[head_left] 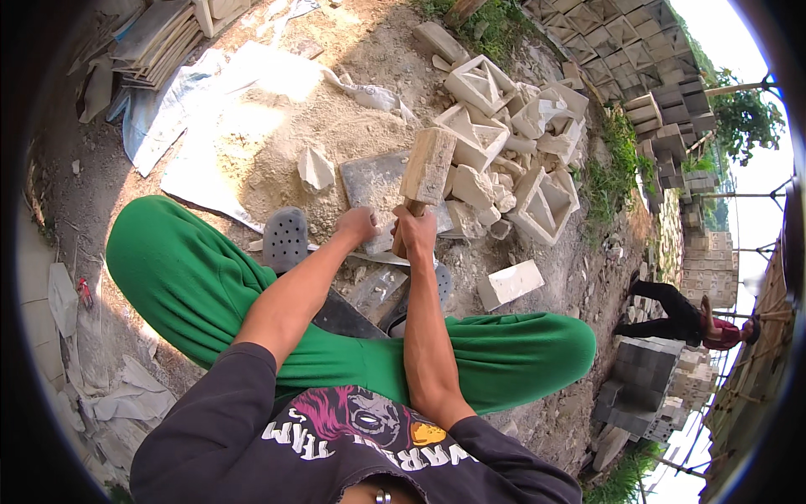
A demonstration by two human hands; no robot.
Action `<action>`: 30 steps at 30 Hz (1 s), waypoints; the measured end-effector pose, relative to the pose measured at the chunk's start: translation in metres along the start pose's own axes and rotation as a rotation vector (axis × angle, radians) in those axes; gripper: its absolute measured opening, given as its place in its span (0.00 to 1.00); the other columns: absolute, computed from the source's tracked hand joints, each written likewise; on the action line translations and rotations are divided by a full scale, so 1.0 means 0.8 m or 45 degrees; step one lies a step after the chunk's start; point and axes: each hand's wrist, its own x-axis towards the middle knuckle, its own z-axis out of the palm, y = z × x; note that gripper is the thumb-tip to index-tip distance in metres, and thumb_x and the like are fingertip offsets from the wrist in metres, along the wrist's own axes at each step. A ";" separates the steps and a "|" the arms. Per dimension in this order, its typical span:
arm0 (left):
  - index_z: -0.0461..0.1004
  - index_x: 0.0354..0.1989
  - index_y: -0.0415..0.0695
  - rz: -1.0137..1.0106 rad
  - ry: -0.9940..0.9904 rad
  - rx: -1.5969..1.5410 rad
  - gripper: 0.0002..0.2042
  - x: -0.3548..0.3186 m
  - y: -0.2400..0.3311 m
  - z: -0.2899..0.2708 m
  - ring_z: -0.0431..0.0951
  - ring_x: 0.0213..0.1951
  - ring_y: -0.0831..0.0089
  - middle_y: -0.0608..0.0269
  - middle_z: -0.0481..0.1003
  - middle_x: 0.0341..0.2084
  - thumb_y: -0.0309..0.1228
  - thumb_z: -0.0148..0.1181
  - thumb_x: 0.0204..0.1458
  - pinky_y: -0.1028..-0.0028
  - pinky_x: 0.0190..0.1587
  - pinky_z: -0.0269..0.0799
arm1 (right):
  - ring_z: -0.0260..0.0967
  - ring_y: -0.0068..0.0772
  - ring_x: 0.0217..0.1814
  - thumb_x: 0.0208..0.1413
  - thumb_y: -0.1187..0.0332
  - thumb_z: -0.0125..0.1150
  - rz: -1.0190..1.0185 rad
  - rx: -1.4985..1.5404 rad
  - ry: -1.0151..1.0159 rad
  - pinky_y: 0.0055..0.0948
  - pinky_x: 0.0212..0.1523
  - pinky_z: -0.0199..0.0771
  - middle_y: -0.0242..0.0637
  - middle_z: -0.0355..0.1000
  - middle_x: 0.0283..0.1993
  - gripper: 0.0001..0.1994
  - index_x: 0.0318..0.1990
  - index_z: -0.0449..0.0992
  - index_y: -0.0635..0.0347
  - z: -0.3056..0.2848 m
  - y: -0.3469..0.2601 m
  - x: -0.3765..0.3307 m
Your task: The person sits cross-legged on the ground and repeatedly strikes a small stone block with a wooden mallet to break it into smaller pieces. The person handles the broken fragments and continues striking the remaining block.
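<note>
My right hand point(416, 230) is wrapped round the handle of a wooden mallet point(430, 164), whose blocky head points away from me. Just left of it, my left hand point(359, 223) is closed in a fist at the near edge of a dusty grey slab point(363, 178). A pale piece lies against that fist, but whether the fingers grip it or something else is hidden. The mallet head hangs over the slab's right side and covers part of it. Beyond the left hand a rough whitish stone chunk point(316, 170) rests on the rubble.
Carved hollow blocks point(541, 206) and broken pieces are heaped to the right. A plain rectangular block point(510, 286) lies nearer. Grey clogs point(285, 238) are on my feet. White sheeting point(197, 181) spreads at left. A person point(680, 315) stands far right near stacked blocks point(638, 382).
</note>
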 end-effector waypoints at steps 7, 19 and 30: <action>0.79 0.36 0.48 -0.065 0.049 -0.038 0.11 -0.009 0.009 0.000 0.81 0.40 0.53 0.54 0.81 0.33 0.40 0.63 0.49 0.57 0.43 0.76 | 0.76 0.31 0.22 0.44 0.61 0.69 0.104 -0.022 -0.106 0.33 0.27 0.75 0.39 0.75 0.21 0.15 0.27 0.79 0.68 0.007 0.041 -0.004; 0.78 0.43 0.49 -0.016 0.148 -0.105 0.12 -0.022 0.002 -0.002 0.80 0.44 0.52 0.54 0.81 0.39 0.39 0.58 0.54 0.54 0.47 0.74 | 0.78 0.38 0.28 0.41 0.60 0.69 0.345 -0.008 -0.184 0.38 0.31 0.78 0.46 0.78 0.29 0.20 0.34 0.80 0.72 0.015 0.104 0.010; 0.77 0.41 0.45 -0.016 0.234 0.091 0.12 -0.007 0.017 0.007 0.79 0.44 0.49 0.50 0.79 0.41 0.39 0.52 0.59 0.53 0.46 0.73 | 0.71 0.34 0.18 0.45 0.69 0.67 0.521 0.279 0.039 0.33 0.19 0.73 0.40 0.72 0.23 0.12 0.29 0.75 0.72 -0.023 0.084 -0.009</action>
